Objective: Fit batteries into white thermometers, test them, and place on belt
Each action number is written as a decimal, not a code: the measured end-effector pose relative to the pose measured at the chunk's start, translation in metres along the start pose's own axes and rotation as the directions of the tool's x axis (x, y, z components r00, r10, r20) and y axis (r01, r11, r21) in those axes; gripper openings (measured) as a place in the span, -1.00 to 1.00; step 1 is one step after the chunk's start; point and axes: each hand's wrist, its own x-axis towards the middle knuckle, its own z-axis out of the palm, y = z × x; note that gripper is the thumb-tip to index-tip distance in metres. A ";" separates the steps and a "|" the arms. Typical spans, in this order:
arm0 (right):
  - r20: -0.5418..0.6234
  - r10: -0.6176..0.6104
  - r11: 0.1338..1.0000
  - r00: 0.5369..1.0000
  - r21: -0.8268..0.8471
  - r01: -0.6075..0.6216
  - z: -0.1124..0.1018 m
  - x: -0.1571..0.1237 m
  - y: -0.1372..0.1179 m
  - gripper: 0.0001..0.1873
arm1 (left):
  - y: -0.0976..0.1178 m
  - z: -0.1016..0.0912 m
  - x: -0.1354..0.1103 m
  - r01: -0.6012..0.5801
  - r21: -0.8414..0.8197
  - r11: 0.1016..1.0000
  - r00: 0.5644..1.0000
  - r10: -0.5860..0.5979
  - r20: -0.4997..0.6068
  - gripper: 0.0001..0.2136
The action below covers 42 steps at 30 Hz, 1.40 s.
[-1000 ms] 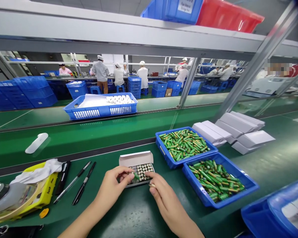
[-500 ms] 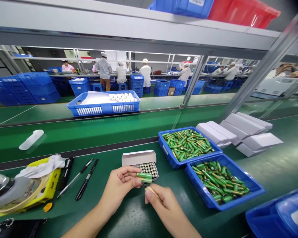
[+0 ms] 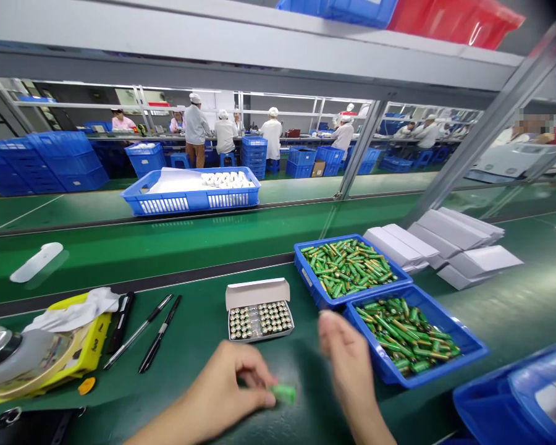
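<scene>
My left hand (image 3: 234, 392) is closed, with a green battery (image 3: 285, 393) pinched between thumb and fingers, low over the bench; the battery is blurred. To the right, my right hand (image 3: 347, 358) is raised beside the nearer blue bin, smeared by motion. Its fingers are curled together, and what they hold cannot be made out. Just beyond the hands stands a white carton (image 3: 258, 295) with its lid up. Batteries (image 3: 274, 316) stand upright in it in two groups, with a clear plastic strip between them. Loose green batteries fill the nearer blue bin (image 3: 412, 380) and the farther blue bin (image 3: 308, 275).
White folded boxes (image 3: 472, 238) are piled at the right, behind the bins. Pens (image 3: 161, 334), a yellow tray (image 3: 90, 343) and a bottle (image 3: 2, 352) lie to the left. A blue basket (image 3: 189, 201) with white parts sits beyond the green belt. Co-workers (image 3: 271, 136) are in the background.
My left hand has come down and nearer me with a green battery. My right hand, which held a light-handled thin tool by the batteries, has moved up and right; the carton is now uncovered.
</scene>
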 end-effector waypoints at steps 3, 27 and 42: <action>-0.060 -0.152 0.985 0.987 -0.096 0.146 -0.002 -0.001 0.000 -0.55 | -0.008 0.004 -0.007 -0.128 0.189 0.974 0.990 0.137 -0.037 -0.90; -0.214 -0.577 0.410 0.789 -0.911 0.053 -0.122 0.034 -0.021 -0.68 | -0.026 -0.030 0.030 -0.313 0.738 0.597 0.879 0.477 -0.014 -0.81; 0.444 -0.357 0.564 0.822 -0.599 0.569 -0.027 -0.001 -0.006 -0.92 | -0.016 0.002 0.039 -0.236 0.948 0.213 0.891 0.438 0.123 -0.93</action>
